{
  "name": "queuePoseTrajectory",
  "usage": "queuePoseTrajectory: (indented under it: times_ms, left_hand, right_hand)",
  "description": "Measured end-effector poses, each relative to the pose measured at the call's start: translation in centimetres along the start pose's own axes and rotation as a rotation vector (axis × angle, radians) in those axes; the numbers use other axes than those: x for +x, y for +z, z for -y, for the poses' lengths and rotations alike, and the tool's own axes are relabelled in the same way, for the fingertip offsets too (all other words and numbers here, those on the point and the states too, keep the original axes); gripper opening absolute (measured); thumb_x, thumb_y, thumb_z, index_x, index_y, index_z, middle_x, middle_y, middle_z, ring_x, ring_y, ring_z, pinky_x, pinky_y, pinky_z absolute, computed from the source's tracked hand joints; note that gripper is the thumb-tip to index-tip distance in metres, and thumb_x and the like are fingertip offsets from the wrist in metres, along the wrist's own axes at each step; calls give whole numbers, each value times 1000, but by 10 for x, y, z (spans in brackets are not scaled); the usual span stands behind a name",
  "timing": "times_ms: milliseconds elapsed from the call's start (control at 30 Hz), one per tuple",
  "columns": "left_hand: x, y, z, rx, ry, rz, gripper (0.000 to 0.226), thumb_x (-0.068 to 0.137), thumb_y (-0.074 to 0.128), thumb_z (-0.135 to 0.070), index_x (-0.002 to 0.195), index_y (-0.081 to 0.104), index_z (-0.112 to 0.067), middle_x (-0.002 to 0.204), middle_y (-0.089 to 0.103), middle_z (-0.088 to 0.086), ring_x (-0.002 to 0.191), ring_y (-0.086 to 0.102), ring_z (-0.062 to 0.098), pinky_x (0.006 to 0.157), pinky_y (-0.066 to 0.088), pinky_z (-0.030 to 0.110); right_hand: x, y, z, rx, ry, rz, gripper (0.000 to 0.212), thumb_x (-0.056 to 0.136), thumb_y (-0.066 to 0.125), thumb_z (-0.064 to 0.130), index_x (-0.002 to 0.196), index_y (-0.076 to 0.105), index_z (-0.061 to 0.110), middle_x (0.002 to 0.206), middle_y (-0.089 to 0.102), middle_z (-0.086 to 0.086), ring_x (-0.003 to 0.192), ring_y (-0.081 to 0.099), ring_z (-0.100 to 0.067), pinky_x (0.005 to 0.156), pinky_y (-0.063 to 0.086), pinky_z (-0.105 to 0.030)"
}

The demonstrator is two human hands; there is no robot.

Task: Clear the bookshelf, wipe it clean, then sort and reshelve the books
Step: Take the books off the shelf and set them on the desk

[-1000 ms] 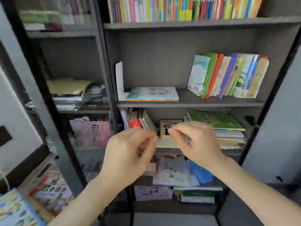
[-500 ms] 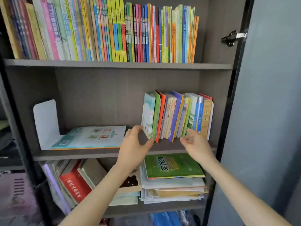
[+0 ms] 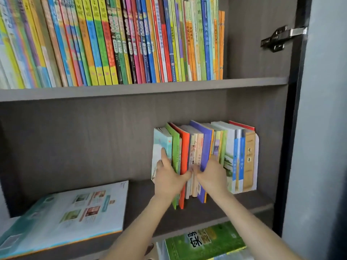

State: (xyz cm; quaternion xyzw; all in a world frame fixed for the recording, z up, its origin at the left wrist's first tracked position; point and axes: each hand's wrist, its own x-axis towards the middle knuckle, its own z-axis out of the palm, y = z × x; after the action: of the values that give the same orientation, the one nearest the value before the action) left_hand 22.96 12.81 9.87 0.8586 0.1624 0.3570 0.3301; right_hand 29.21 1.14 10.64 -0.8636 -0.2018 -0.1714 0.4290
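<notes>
Head view: vs 0.5 s ago both hands have come up onto the leaning books [image 3: 234,156] at 4 o'clock on the middle shelf [image 3: 244,201], so pulling this row looks abt to start. The left hand [image 3: 167,177] pinches the row's left end, fingers [image 3: 163,154] up the pale cover [image 3: 159,141], thumb over the orange spine [image 3: 185,147]. The right hand [image 3: 212,175] has its fingers dug in past the purple book [image 3: 205,147], half-closed round a bunch.

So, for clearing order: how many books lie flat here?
2: a teal book left on the middle shelf, a green book one level down, at the frame's bottom; others may hide beneath.
</notes>
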Motion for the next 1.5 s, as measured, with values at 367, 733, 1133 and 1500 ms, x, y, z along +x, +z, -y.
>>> queuePoseTrajectory:
  times_ms: [367, 733, 1133, 1500]
  left_hand:
    - [17, -63, 53, -279, -121, -52, 66, 82, 67, -4, 135, 34, -23, 94, 57, -18, 82, 56, 0, 63, 39, 15]
    - [9, -44, 40, -407, -127, -227, 52, 87, 68, -20, 134, 44, -20, 114, 62, -6, 102, 59, 11, 83, 46, 28]
    - [12, -48, 43, -327, -159, -188, 50, 84, 72, -16, 123, 42, -28, 100, 56, -20, 86, 54, -7, 67, 40, 10]
    - [14, -52, 44, -254, -298, -246, 31, 84, 67, -13, 110, 52, -18, 87, 63, -10, 72, 57, -2, 55, 41, 13]
  right_hand:
    - [-7, 61, 29, 96, -76, -122, 101, 66, 75, 60, 143, 21, 24, 131, 52, 3, 106, 61, -20, 80, 55, -36]
    - [-13, 69, 36, -8, -30, -350, 113, 58, 78, 46, 145, 11, 19, 132, 46, -13, 94, 62, -29, 59, 55, -35]
    - [-2, 94, 70, -8, 45, -418, 125, 44, 90, 52, 140, 25, 6, 120, 51, -20, 95, 54, -35, 63, 56, -43]
    - [-18, 45, 34, 97, -73, -222, 104, 60, 85, 40, 140, 28, 3, 125, 51, -13, 108, 54, -31, 84, 46, -34]
